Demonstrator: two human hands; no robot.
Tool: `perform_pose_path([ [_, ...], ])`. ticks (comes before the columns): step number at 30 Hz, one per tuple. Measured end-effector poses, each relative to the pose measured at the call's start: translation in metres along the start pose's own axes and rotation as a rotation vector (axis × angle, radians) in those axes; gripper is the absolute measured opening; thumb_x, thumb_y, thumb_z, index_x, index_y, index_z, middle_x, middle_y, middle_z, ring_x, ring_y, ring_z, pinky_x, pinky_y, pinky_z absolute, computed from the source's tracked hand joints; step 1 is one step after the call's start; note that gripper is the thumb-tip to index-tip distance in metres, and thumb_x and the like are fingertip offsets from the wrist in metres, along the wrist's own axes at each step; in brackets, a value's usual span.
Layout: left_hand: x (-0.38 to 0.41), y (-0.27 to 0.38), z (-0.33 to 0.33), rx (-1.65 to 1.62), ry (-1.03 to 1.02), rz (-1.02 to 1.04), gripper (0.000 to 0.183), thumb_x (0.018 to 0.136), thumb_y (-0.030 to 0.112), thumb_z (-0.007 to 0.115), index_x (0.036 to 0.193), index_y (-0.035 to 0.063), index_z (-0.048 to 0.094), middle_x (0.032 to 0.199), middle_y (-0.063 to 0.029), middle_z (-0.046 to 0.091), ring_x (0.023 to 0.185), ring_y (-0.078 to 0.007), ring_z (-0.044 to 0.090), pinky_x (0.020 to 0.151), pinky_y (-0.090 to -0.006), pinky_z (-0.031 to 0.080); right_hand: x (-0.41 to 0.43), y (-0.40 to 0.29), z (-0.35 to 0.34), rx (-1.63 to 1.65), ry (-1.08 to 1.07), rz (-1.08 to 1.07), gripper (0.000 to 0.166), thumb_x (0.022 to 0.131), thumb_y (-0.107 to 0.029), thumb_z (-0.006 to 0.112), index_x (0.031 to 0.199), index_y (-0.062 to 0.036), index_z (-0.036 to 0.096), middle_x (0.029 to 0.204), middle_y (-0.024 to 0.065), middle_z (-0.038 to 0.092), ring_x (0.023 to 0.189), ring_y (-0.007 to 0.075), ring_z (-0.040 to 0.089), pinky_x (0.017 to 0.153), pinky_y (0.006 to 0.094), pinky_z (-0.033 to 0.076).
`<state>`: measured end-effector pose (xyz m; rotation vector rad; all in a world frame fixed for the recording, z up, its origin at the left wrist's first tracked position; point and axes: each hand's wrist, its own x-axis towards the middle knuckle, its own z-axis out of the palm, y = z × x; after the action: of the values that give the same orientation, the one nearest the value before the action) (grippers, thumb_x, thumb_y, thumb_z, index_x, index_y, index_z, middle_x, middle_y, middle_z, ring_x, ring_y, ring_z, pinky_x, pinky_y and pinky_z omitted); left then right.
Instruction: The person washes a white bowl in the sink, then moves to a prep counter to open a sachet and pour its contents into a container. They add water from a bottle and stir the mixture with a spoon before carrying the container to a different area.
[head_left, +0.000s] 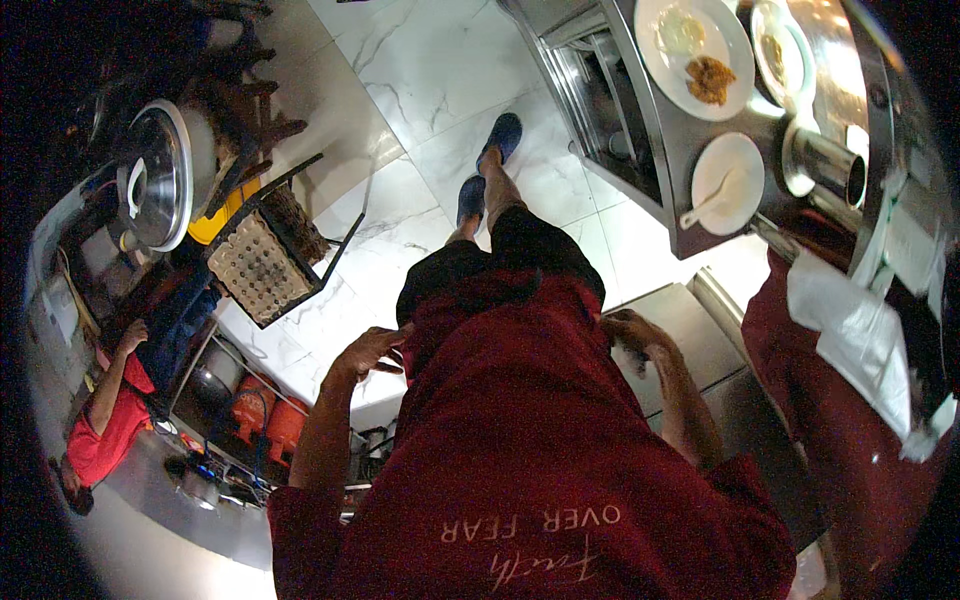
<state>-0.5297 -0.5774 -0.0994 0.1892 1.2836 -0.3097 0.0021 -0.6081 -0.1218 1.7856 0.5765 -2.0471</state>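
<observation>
My left hand (373, 349) hangs at my left hip, its fingers spread and their tips against the side of my dark red shirt (517, 375). I see nothing held in it. My right hand (636, 331) is bent beside my right hip, its fingers partly behind the shirt's edge, so its grasp is unclear. A stainless steel cabinet top (660, 337) lies beneath that hand. Beyond it, on a steel counter, stand a white plate (675, 79) with browned food (709, 79) and a smaller plate (739, 157) bearing a white spoon (712, 199).
A metal cup (829, 166) lies tilted on the counter near an oval dish (784, 56). At left are a lidded pot (156, 176), a black-framed stand (259, 266) and a yellow container (221, 217). A person in red (109, 420) is near orange-red gas cylinders (270, 416).
</observation>
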Motion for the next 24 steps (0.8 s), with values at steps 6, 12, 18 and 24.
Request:
perform_pose_path([
  [6, 0.001, -0.005, -0.023, -0.049, -0.106, 0.325, 0.036, 0.086, 0.02, 0.068, 0.115, -0.0022, 0.063, 0.1, -0.0127, 0.068, 0.086, -0.0227, 0.066, 0.077, -0.0356, 0.057, -0.005, -0.058, -0.027, 0.325, 0.048, -0.023, 0.028, 0.083, -0.021, 0.068, 0.1, 0.0013, 0.069, 0.09, 0.0101, 0.07, 0.075, 0.0184, 0.065, 0.068, 0.0345, 0.052],
  [12, -0.007, 0.026, -0.041, 0.174, -0.077, 0.16, 0.034, 0.086, 0.018, 0.068, 0.116, 0.0019, 0.064, 0.104, -0.009, 0.069, 0.094, -0.0198, 0.066, 0.08, -0.0378, 0.057, -0.019, -0.12, -0.061, -0.01, -0.005, 0.185, 0.03, 0.079, -0.021, 0.07, 0.1, 0.0, 0.069, 0.085, 0.0093, 0.069, 0.066, 0.0176, 0.061, 0.062, 0.0337, 0.051],
  [18, -0.038, 0.063, -0.09, -0.273, -0.165, 0.303, 0.039, 0.088, 0.029, 0.071, 0.117, 0.0045, 0.063, 0.111, -0.0065, 0.067, 0.1, -0.0186, 0.063, 0.085, -0.0378, 0.053, -0.018, -0.156, -0.064, 0.204, -0.037, -0.019, 0.032, 0.082, -0.038, 0.073, 0.084, -0.0074, 0.064, 0.069, -0.0019, 0.055, 0.059, 0.0076, 0.049, 0.054, 0.0253, 0.041],
  [24, -0.002, 0.097, -0.16, -0.38, -0.199, 0.23, 0.044, 0.082, 0.035, 0.077, 0.111, 0.0057, 0.062, 0.107, -0.005, 0.064, 0.106, -0.019, 0.059, 0.099, -0.0439, 0.045, -0.004, -0.161, -0.065, 0.69, -0.208, -0.41, 0.043, 0.081, -0.047, 0.075, 0.08, -0.0103, 0.052, 0.07, -0.0061, 0.044, 0.059, 0.0064, 0.044, 0.056, 0.0224, 0.039],
])
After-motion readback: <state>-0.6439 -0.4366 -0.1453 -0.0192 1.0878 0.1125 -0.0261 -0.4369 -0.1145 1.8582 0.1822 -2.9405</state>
